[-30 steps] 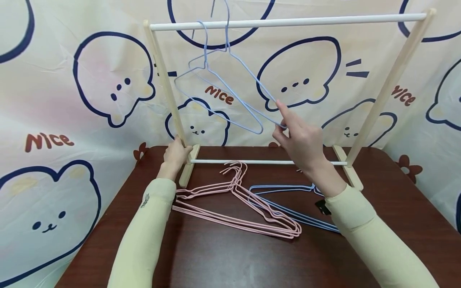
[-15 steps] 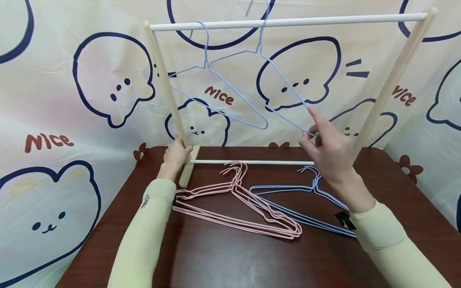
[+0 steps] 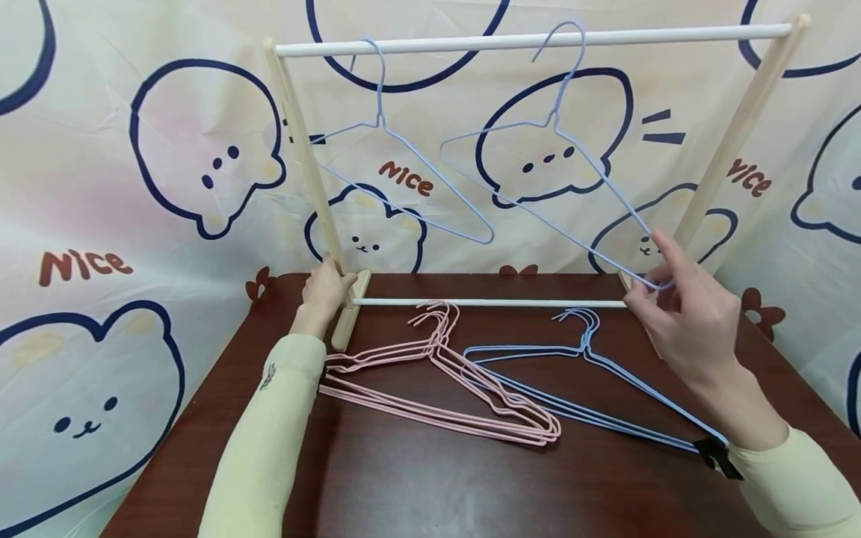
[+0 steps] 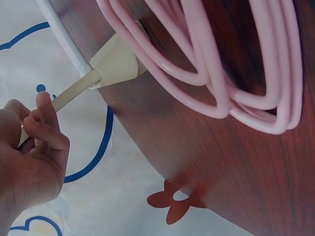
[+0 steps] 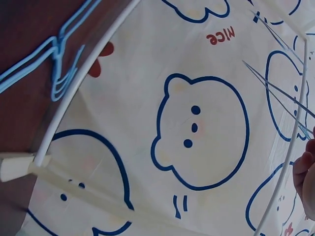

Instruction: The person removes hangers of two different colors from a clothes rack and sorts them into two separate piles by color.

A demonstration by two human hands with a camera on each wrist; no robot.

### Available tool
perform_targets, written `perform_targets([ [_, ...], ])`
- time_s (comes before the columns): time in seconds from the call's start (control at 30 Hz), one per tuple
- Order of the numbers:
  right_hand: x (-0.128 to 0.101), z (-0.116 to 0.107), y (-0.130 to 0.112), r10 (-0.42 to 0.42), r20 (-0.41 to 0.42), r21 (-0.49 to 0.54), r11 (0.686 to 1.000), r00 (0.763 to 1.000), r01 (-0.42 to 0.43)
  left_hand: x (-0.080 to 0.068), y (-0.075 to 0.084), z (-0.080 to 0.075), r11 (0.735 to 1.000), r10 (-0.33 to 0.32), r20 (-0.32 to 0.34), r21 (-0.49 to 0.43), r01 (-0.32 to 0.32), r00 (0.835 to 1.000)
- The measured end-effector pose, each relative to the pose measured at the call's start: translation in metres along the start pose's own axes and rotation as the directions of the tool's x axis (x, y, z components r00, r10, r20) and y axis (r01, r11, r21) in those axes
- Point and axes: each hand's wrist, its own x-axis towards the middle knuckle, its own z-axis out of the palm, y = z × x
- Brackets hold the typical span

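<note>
My right hand [image 3: 686, 314] pinches the lower right corner of a blue hanger [image 3: 558, 172]; that grip is closed on the wire between thumb and fingertips, the other fingers loosely curled. The hanger's hook sits at the white top rail [image 3: 538, 39] of the rack, though I cannot tell whether it rests on the rail or is just beside it. In the right wrist view only the fingertips [image 5: 302, 164] show at the edge, next to thin blue wires.

My left hand [image 3: 326, 288] grips the left upright [image 3: 306, 161] of the rack low down, near its wooden foot [image 3: 353, 310]; the left wrist view shows the fingers [image 4: 42, 130] curled round the post, so that grip is closed on it.

A second blue hanger [image 3: 397, 179] hangs from the rail nearer the left upright, well apart from the one I hold.

On the dark wooden desk [image 3: 417, 486], in front of the rack's lower white bar [image 3: 491, 302], lies a stack of pink hangers [image 3: 444, 381], and just to its right a stack of blue hangers [image 3: 592, 388], their wires overlapping the pink ones. A cloth printed with cartoon bears [image 3: 168, 149] hangs behind the rack.
</note>
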Motion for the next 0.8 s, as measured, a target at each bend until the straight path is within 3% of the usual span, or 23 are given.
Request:
perform_targets([
  [0.4, -0.027, -0.030, -0.008, 0.001, 0.039, 0.002, 1.000, 0.999, -0.001, 0.001, 0.000, -0.001, 1.000, 0.001, 0.000, 0.004, -0.001, 1.000],
  [0.8, -0.056, -0.060, -0.011, 0.064, 0.098, 0.048, 0.997, 0.993, -0.068, 0.005, -0.003, 0.001, 1.000, -0.005, -0.011, 0.018, 0.005, 1.000],
])
